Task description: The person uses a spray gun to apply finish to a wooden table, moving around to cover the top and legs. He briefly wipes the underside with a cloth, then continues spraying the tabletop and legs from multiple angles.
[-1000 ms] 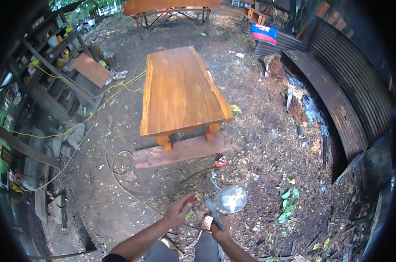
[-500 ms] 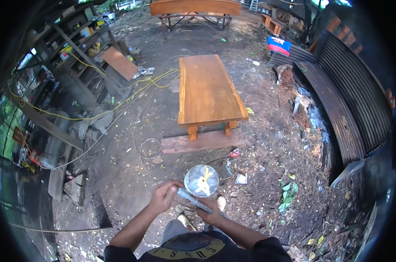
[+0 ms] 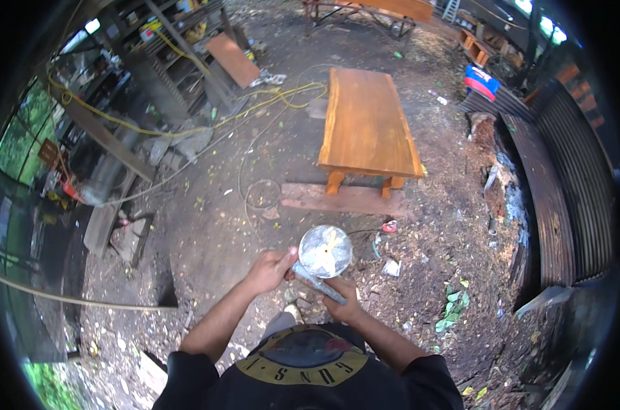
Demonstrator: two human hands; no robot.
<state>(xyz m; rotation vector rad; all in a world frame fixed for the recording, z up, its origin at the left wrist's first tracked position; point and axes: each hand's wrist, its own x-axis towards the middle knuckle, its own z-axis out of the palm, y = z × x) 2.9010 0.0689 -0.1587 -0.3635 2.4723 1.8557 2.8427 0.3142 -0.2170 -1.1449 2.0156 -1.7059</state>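
Observation:
Out in front of my body I hold a grey, paint-stained tool that looks like a paint spray gun [image 3: 321, 283]. Its round cup [image 3: 313, 260] is seen from above, with a whitish-yellow splotch and a small dark hole at the centre. My left hand [image 3: 269, 270] closes on the left end of the grey body, thumb up against the cup's edge. Around the opposite end wraps my right hand [image 3: 344, 304], its fingers partly hidden beneath. Beyond stands a low wooden table [image 3: 371, 126] with a glossy orange-brown top.
A plank [image 3: 344, 198] lies under the table's near legs. A yellow cord [image 3: 207, 128] and a thin hose [image 3: 240, 184] cross the ground at left, near cluttered shelves [image 3: 187, 41]. At right stand corrugated metal sheets [image 3: 573, 184]. Leaves [image 3: 452, 311] and litter dot the soil.
The scene has shifted right and upward in the picture as my head turned. Both hands keep hold of the spray gun, and its cup now sits closer to my left thumb.

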